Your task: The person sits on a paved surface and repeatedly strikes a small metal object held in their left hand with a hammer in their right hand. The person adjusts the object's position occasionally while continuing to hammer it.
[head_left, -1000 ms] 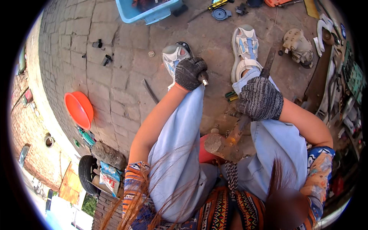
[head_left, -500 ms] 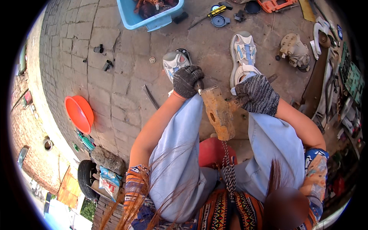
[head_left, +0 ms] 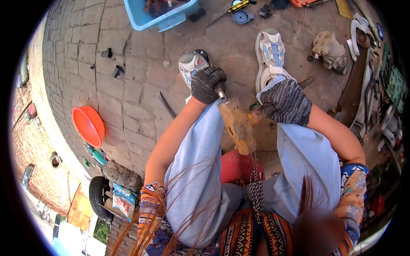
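My right hand (head_left: 287, 103), in a dark grey knit glove, is closed around the short wooden handle of a hammer (head_left: 239, 132). Its heavy, rusty yellow-brown head hangs between my knees. In the same kind of glove, my left hand (head_left: 207, 85) grips a small dark part with a shiny metal shaft (head_left: 221, 94) poking out toward the hammer head. A narrow gap parts the shaft from the head's upper end. Most of the small part is hidden in my fingers, so its kind cannot be made out. Both hands are near my knees.
A blue tub (head_left: 164, 21) with reddish-brown items stands ahead. A yellow screwdriver (head_left: 237, 6) and a round grey part (head_left: 242, 17) lie beside it. At right are a tan metal housing (head_left: 329, 51) and piled scrap. An orange-red basin (head_left: 88, 126) and a tyre (head_left: 99, 198) are at left.
The hammer head has shifted slightly left and a gap shows between it and the shaft. My left hand has turned a little, so more of the shaft shows. The view has tilted slightly.
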Demonstrator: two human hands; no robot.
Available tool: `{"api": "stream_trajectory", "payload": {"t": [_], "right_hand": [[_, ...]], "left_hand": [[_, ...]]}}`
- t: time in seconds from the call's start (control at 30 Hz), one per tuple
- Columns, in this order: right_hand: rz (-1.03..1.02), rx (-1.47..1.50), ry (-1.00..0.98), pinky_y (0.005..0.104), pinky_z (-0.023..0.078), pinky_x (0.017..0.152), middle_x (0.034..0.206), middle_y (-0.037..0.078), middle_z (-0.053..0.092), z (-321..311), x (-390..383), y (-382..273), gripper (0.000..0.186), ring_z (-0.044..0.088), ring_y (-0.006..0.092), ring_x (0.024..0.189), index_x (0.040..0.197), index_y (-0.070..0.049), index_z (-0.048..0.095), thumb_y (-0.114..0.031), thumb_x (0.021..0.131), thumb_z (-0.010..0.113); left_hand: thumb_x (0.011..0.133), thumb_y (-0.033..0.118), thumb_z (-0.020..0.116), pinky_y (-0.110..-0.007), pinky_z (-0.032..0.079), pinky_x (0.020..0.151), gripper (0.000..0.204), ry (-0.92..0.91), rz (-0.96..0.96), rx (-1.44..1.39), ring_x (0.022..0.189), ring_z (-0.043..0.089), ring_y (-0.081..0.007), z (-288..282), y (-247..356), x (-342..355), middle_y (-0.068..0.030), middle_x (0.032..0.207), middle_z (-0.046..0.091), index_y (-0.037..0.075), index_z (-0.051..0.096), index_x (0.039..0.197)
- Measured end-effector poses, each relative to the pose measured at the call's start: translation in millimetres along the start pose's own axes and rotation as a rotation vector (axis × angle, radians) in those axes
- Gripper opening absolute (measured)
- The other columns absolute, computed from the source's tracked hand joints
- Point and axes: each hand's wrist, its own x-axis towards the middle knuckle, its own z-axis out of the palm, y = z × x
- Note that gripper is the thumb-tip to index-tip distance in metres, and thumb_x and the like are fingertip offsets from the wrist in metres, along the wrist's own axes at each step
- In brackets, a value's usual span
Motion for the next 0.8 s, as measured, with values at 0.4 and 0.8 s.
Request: {"api": "stream_trajectory", "payload": {"t": [0.4,0.8], "right_hand": [[-0.118,-0.264,-0.085,0.0406,0.048,0.055,0.068,0.007,0.062,6,19,-5,0.023,0.064,0.0259,0.063,0.089,-0.015,0.064,-0.03,0.072,0.066],[0.073,-0.07,-0.248,0.0433,0.05,0.066,0.078,0.015,0.066,-4,23,-21,0.031,0.065,0.0325,0.074,0.094,-0.008,0.064,-0.037,0.081,0.064]], "left_hand": [[0.063,0.01,0.065,-0.039,0.048,0.067,0.017,-0.02,-0.054,-0.022,0.078,0.064,-0.03,0,-15,1,-0.0081,0.086,0.064,0.012,0.063,0.079],[0.06,0.015,0.068,-0.041,0.049,0.071,0.022,-0.022,-0.043,-0.049,0.079,0.063,-0.0311,-2,-11,-3,-0.0104,0.086,0.064,0.011,0.063,0.081]]}}
